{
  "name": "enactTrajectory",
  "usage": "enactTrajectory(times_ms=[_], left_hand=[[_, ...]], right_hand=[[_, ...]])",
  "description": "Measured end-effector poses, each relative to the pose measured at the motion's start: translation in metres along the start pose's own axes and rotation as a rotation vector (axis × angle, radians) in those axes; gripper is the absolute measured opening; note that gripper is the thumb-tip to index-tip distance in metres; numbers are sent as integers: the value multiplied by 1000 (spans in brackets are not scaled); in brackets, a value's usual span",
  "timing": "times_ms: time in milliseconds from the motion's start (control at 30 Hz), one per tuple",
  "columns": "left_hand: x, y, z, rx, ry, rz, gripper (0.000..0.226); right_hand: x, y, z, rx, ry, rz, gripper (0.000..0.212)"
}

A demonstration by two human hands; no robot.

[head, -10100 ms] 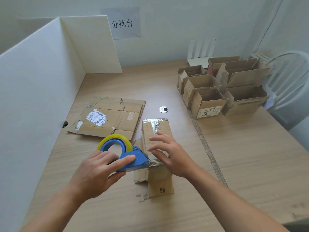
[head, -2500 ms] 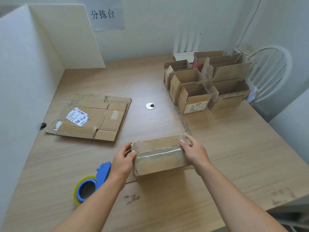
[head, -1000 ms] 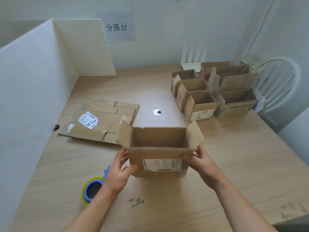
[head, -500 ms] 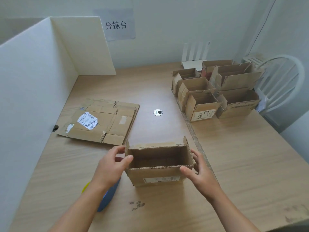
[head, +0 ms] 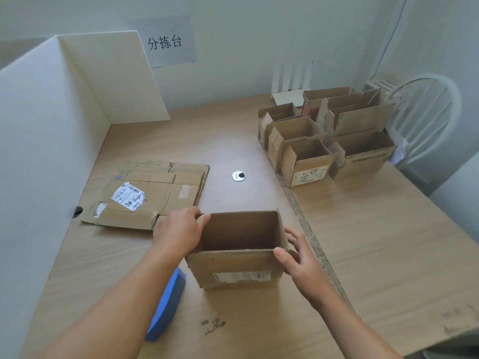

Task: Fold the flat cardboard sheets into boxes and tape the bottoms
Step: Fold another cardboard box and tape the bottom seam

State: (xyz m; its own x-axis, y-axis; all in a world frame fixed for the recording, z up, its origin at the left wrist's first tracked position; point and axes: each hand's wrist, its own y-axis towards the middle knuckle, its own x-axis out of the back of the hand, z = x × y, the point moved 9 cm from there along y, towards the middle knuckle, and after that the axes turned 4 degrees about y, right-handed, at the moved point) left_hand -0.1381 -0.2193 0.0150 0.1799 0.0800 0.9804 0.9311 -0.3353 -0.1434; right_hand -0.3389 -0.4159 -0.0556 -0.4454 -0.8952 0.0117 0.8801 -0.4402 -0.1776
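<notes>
An upright cardboard box with its top open stands on the wooden table right in front of me, a white label on its near face. My left hand is at the box's left side, with fingertips curled over the left top rim. My right hand lies against the right side, fingers spread and fairly straight, thumb at the near right corner. A blue tape dispenser lies on the table, partly hidden under my left forearm. A stack of flat cardboard sheets lies to the left behind the box.
Several assembled open boxes crowd the far right of the table, beside a white chair. A white partition walls off the left side. A round metal grommet sits mid-table, and a taped seam runs just right of the box.
After taping, the tape dispenser was set down and the box turned upright. In the last second its top flaps went from sticking up to folded away, with both hands staying at its sides.
</notes>
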Motion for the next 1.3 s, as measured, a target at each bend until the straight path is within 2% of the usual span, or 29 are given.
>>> enactTrajectory(times_ms=[167, 467, 600, 700, 800, 933, 1067, 1167, 1233, 1300], left_hand=[[2, 13, -4, -6, 38, -1, 42], [-8, 3, 8, 1, -86, 75, 57], [-15, -23, 23, 33, -473, 53, 56], [-29, -39, 40, 88, -802, 58, 45], [-47, -57, 56, 123, -1034, 89, 31], [-65, -81, 58, 143, -1181, 130, 30], [-77, -93, 67, 230, -1379, 44, 38], [-85, -99, 58, 257, -1412, 87, 33], [-88, -96, 48, 161, -1312, 167, 32], [-88, -92, 45, 111, -1228, 174, 38]], right_hand=[[0, 0, 0, 9, -36, 6, 45], [1, -2, 1, 53, -107, 41, 62], [3, 0, 2, 62, -137, 77, 75], [11, -1, 2, 85, -139, 51, 80], [16, 2, -3, 104, -178, 75, 88], [18, 14, -16, 63, -254, 137, 94], [13, 28, -29, -22, -276, 178, 94], [2, 35, -47, -77, -189, 183, 97], [-7, 35, -59, -92, -89, 135, 89], [-12, 31, -58, -88, -10, 51, 85]])
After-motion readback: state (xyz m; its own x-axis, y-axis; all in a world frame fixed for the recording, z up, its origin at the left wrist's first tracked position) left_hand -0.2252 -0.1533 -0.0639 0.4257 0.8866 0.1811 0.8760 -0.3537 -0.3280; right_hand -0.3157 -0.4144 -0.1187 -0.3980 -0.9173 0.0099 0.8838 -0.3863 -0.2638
